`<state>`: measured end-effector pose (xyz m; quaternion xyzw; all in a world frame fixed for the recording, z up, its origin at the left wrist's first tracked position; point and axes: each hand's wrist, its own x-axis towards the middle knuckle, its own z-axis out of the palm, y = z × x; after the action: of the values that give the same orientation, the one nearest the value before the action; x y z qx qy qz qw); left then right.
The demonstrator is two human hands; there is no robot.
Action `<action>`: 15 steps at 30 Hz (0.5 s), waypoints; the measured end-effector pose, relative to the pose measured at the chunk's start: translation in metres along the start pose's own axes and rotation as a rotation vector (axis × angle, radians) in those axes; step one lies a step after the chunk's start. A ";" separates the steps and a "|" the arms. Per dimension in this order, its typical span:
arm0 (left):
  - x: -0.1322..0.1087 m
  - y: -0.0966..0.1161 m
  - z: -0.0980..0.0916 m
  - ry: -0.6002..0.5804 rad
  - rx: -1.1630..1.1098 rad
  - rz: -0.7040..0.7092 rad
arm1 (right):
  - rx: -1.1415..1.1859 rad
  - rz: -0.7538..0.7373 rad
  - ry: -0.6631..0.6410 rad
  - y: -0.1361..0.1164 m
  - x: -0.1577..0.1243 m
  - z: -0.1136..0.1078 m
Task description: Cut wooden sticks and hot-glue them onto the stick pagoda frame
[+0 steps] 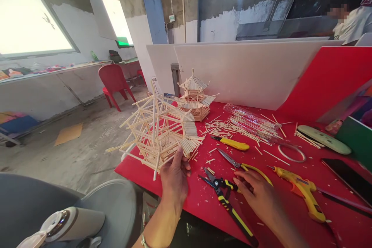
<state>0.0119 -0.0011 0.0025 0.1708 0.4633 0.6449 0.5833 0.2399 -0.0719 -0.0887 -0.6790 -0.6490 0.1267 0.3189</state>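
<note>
My left hand (pixel 176 172) is closed on the near right edge of a pagoda model (pixel 157 124) built from thin wooden sticks. Its thumb presses by a slatted roof panel (pixel 190 143), and the frame of the model tilts over the table edge. My right hand (pixel 260 197) has its thumb and fingers around one handle of black-and-yellow pliers (pixel 222 193), which lie on the red table with jaws apart. Just beyond those fingers lie yellow-handled scissors (pixel 232 159), partly behind the hand.
Behind stands a second stick pagoda (pixel 194 97). Loose sticks (pixel 247 124), a yellow utility knife (pixel 232 143), a glue gun (pixel 302 190), a tape ring (pixel 291 153) and a phone (pixel 348 178) lie on the red table (pixel 203 209). A bottle (pixel 72 223) rests on a grey stool (pixel 116 205).
</note>
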 end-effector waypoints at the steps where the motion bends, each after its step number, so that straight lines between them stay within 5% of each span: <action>1: 0.000 0.000 0.000 0.001 0.004 0.004 | -0.001 -0.003 0.000 0.001 0.000 0.001; 15: -0.002 0.003 0.002 0.002 0.042 -0.002 | 0.033 0.025 -0.008 0.007 -0.007 0.002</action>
<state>0.0121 -0.0017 0.0067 0.1818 0.4776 0.6347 0.5797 0.2436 -0.0779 -0.0962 -0.6810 -0.6398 0.1442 0.3257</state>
